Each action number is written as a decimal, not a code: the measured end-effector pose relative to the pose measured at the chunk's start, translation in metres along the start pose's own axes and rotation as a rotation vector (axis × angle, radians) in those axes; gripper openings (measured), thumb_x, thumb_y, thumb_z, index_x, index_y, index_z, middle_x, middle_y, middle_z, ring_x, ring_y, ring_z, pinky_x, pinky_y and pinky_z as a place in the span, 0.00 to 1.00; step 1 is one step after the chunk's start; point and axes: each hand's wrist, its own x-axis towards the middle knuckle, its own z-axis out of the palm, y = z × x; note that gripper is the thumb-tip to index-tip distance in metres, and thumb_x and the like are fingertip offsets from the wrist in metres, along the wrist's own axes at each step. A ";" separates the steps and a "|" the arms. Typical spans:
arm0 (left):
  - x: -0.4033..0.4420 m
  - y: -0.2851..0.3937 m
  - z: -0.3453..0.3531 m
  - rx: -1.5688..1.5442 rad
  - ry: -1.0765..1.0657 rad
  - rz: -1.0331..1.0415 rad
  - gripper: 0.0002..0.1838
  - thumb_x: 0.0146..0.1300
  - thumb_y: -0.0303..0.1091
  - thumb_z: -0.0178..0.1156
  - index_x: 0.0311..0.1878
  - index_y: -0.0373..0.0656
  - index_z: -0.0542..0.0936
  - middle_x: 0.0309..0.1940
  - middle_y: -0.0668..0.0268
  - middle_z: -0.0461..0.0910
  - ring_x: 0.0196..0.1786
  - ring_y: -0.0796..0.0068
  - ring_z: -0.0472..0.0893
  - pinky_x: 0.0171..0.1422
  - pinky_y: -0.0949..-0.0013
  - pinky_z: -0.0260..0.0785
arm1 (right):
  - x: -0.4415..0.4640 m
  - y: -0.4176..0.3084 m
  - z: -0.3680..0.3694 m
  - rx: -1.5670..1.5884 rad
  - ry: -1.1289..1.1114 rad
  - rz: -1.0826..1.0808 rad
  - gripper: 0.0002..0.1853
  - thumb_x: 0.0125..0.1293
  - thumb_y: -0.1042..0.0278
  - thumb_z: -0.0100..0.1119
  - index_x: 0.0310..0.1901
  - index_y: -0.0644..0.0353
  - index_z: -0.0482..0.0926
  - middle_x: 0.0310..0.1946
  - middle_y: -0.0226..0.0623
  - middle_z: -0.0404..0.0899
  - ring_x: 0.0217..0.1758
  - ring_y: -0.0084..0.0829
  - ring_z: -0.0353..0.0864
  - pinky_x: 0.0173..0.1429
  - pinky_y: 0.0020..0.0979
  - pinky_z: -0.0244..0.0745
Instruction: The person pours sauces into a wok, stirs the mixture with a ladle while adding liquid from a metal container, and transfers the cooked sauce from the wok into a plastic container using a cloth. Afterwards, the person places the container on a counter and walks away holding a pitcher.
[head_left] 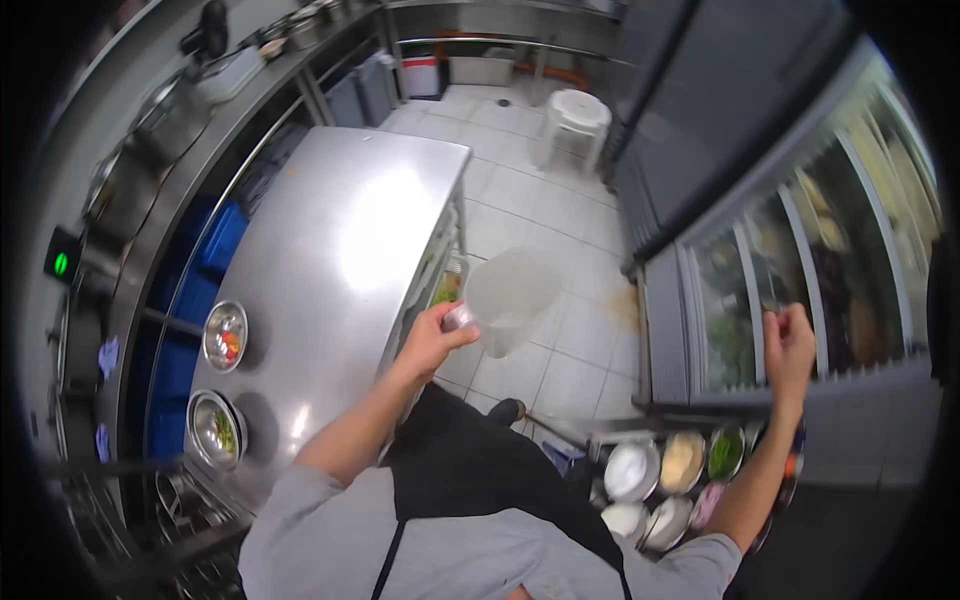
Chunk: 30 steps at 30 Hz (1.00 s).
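My left hand (432,342) is closed round the handle of a translucent plastic jug (510,292), held over the floor beside the steel table (340,230). The jug is blurred, so its contents cannot be made out. On the right, my right hand (790,340) is raised in front of a glass-fronted fridge (760,270). Its fingers are curled together, and whether anything is between them is too small to tell.
Two metal bowls of cut food (226,338) (214,430) sit at the table's left edge. Several food containers (632,470) are at the lower right. A white stool (578,112) stands on the tiled floor at the back.
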 end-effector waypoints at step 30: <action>0.522 0.188 -0.003 -0.508 0.469 -0.025 0.20 0.60 0.31 0.68 0.54 0.36 0.79 0.41 0.62 0.82 0.44 0.70 0.84 0.41 0.65 0.81 | 0.316 0.276 0.718 0.068 -0.944 -0.985 0.16 0.65 0.63 0.56 0.21 0.59 0.80 0.21 0.42 0.81 0.24 0.37 0.83 0.30 0.49 0.79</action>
